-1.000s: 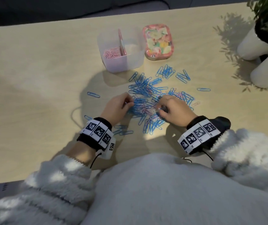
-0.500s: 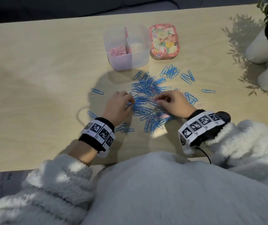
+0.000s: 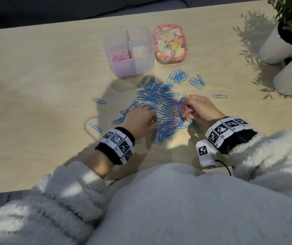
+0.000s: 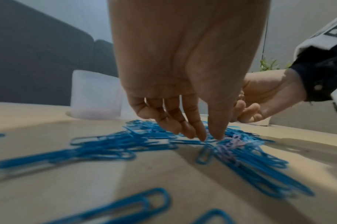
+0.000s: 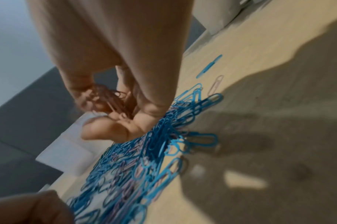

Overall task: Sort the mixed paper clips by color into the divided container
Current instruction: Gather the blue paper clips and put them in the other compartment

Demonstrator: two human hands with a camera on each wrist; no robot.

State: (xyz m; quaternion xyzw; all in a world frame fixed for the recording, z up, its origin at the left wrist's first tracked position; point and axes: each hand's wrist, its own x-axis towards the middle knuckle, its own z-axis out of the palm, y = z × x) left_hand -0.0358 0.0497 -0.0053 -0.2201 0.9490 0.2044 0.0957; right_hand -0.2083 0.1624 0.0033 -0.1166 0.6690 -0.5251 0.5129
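Observation:
A heap of mixed blue and pink paper clips [image 3: 161, 106] lies mid-table. Behind it stands the clear divided container [image 3: 141, 66]; pink clips [image 3: 119, 56] fill its left compartment, and the right one looks empty. My left hand [image 3: 150, 114] rests on the heap's left side, its straight fingertips [image 4: 202, 136] touching clips next to some pink ones [image 4: 232, 142]. My right hand [image 3: 189, 110] hovers just above the heap's right side, turned on edge. Its curled fingers hold a small bunch of pink clips [image 5: 110, 98] in the palm.
A floral tin [image 3: 170, 44] sits right of the container. Two white plant pots [image 3: 279, 48] [image 3: 290, 78] stand at the far right. Stray blue clips lie left [image 3: 99, 101] [image 3: 95, 127] and right [image 3: 219, 96] of the heap. The table's near edge is at my body.
My right hand has lifted off the heap and turned on edge with pink clips gathered in it. My left hand stays on the heap, its fingers shifted slightly.

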